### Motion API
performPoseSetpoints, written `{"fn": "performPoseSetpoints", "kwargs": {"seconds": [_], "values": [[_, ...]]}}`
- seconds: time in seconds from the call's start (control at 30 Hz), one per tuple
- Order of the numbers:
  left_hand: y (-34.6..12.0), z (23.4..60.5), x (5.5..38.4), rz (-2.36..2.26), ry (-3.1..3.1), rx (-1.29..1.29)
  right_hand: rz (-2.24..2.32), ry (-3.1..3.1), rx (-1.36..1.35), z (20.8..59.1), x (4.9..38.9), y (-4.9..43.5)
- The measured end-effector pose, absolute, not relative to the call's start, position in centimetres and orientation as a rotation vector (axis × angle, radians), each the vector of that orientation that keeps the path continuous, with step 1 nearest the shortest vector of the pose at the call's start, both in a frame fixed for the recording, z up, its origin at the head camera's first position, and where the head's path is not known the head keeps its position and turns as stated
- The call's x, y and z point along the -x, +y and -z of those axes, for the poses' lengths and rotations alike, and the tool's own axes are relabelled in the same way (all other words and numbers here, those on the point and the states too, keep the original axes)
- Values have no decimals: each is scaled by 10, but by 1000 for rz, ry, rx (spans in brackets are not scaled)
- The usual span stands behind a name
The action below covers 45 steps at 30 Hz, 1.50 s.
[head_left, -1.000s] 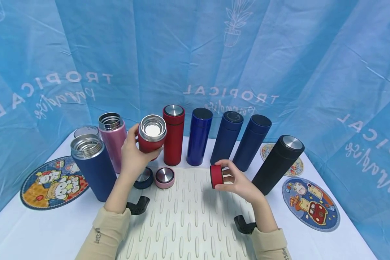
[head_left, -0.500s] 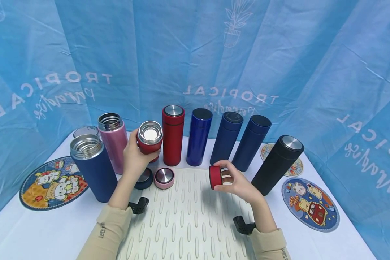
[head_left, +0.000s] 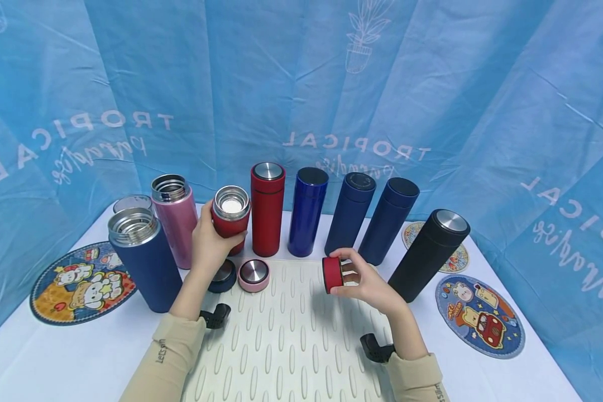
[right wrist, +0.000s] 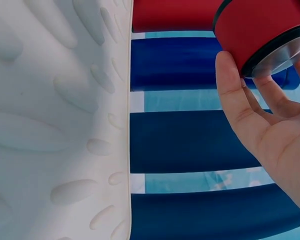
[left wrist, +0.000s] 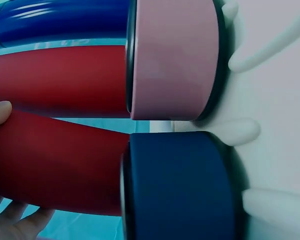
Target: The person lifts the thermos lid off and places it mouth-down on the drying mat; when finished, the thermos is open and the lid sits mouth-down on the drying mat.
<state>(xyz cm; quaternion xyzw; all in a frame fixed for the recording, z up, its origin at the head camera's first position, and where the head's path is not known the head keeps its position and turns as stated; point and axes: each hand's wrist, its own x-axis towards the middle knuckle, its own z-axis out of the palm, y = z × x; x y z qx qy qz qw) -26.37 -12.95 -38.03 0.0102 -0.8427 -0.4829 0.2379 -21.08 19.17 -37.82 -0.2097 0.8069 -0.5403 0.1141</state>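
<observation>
My left hand (head_left: 208, 237) grips a red thermos bottle (head_left: 231, 228) with no lid on, its steel mouth facing up. It stands between a pink open thermos (head_left: 175, 223) and a red lidded thermos (head_left: 267, 223). In the left wrist view the thumb and fingers wrap the red body (left wrist: 60, 165). My right hand (head_left: 362, 282) pinches a red lid (head_left: 333, 275) on its side above the white mat; the right wrist view shows the lid's steel top (right wrist: 285, 55). A navy lid (head_left: 223, 277) and a pink lid (head_left: 254, 275) lie on the mat near my left wrist.
An open navy thermos (head_left: 146, 262) stands at the left, with a clear rim (head_left: 133, 202) behind it. Shiny blue (head_left: 308, 215), navy and black thermoses (head_left: 429, 254) line the back and right. Round cartoon mats lie at left (head_left: 80, 285) and right (head_left: 482, 318); a blue curtain (head_left: 301, 84) hangs behind.
My left hand has lowered the red thermos bottle and shifted it slightly left, into the row beside the pink one. My right hand with the red lid has hardly moved.
</observation>
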Motion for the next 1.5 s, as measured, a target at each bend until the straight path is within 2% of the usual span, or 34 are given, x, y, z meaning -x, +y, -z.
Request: {"fn": "performPoseSetpoints", "kwargs": {"seconds": [0.77, 1.5], "values": [[-131, 372, 295, 1274, -2353, -141, 1560, 2393, 676, 380, 214, 189], [-129, 377, 297, 1262, -2361, -185, 1479, 2455, 708, 383, 216, 171]]}}
